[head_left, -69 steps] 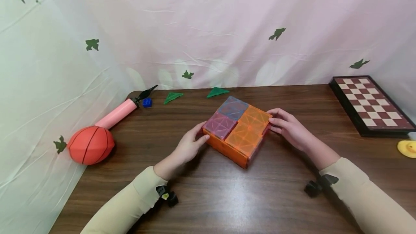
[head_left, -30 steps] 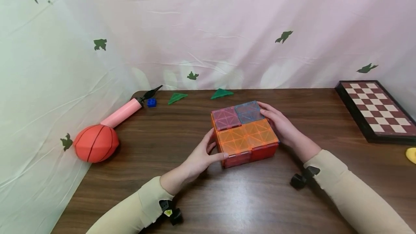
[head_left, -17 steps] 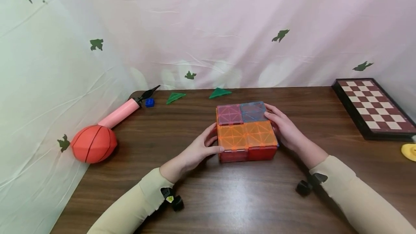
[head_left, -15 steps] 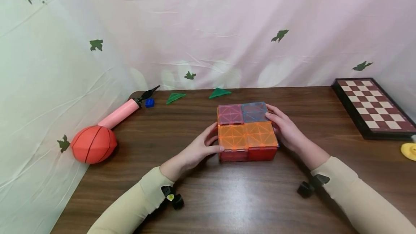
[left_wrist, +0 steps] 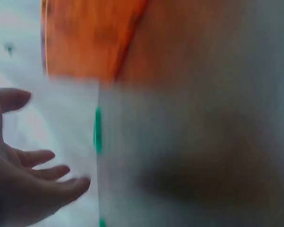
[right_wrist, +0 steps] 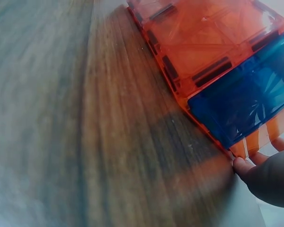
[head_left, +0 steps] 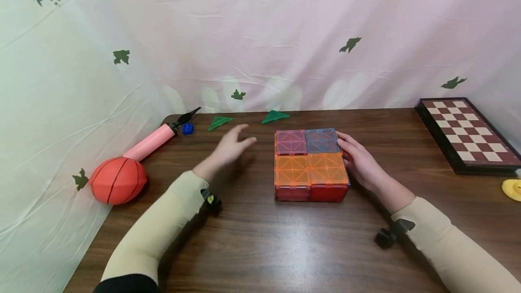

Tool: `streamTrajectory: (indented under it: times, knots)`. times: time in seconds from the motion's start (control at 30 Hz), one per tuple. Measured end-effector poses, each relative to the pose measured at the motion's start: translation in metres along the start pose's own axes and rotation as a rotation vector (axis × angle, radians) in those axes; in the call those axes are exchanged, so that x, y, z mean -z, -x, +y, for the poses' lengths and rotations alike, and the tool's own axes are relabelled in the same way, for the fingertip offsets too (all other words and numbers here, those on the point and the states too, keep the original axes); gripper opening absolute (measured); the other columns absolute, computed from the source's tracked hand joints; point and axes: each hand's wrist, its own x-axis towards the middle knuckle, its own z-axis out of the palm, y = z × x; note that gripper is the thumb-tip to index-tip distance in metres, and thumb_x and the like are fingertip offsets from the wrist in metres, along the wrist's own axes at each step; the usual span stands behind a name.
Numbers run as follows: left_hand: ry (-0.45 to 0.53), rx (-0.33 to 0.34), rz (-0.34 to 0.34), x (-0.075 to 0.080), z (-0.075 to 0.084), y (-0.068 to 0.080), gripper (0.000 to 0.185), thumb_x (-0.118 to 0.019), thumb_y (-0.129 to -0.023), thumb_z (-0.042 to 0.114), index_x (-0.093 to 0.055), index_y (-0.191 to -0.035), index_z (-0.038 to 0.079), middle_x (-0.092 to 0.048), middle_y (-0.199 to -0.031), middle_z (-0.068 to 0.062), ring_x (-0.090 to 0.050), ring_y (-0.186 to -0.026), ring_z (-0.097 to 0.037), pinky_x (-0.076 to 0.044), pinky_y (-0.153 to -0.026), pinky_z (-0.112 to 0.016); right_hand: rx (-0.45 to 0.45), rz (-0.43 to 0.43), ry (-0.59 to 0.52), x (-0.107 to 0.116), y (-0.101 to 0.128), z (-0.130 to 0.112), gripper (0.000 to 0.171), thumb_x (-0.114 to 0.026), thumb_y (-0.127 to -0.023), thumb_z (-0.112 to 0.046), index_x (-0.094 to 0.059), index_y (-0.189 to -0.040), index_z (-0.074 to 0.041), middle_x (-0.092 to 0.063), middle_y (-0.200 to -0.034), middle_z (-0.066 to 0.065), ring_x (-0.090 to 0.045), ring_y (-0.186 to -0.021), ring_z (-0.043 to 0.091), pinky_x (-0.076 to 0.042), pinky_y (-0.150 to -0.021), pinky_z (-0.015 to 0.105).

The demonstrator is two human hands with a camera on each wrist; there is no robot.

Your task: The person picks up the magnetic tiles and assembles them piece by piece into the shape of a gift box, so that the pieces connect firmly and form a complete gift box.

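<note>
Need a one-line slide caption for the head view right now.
Right hand rests against the magnetic tile box while the open left hand hovers above the wooden table.

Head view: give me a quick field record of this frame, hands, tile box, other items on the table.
left hand: in the air left of the box, fingers spread, holding nothing
right hand: resting against the box's right side
tile box: flat on the table; top shows pink, blue and two orange squares
green triangles: and, at the back edge
left side: ball, pink pump, blue brick
right side: chessboard
</note>
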Motion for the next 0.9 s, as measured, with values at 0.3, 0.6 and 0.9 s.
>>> streamTrajectory:
  times: [0.3,0.6,0.9]
  knots:
    - [-0.487,0.196,-0.081,0.036,-0.046,-0.06,0.079,-0.05,-0.104,0.043,-0.023,-0.156,-0.011,-0.02,-0.162,-0.031,-0.016,-0.149,-0.049,-0.021,-0.119,-0.056,0.009,-0.014,-0.01,0.001,-0.002,0.002,0.072,-0.045,-0.109,-0.042,-0.012,-0.164,-0.007,-0.039,-0.15,0.012,-0.051,-0.123,0.01,-0.048,-0.097,0.021]
    - [-0.567,0.134,-0.186,0.023,-0.037,-0.038,0.08,-0.048,-0.106,0.047,-0.024,-0.157,-0.01,-0.02,-0.162,-0.03,-0.016,-0.148,-0.05,-0.02,-0.119,-0.056,0.019,-0.004,-0.007,0.002,-0.002,0.001,0.072,-0.045,-0.109,-0.042,-0.013,-0.164,-0.007,-0.041,-0.148,0.01,-0.051,-0.123,0.01,-0.048,-0.097,0.02]
    - [-0.756,0.026,-0.227,-0.002,-0.014,0.023,0.077,-0.051,-0.105,0.05,-0.03,-0.158,-0.003,-0.029,-0.16,-0.025,-0.03,-0.144,-0.047,-0.037,-0.11,-0.059,0.018,-0.013,-0.005,0.003,-0.002,0.002,0.072,-0.045,-0.109,-0.042,-0.013,-0.163,-0.006,-0.042,-0.146,0.01,-0.052,-0.123,0.01,-0.048,-0.097,0.021]
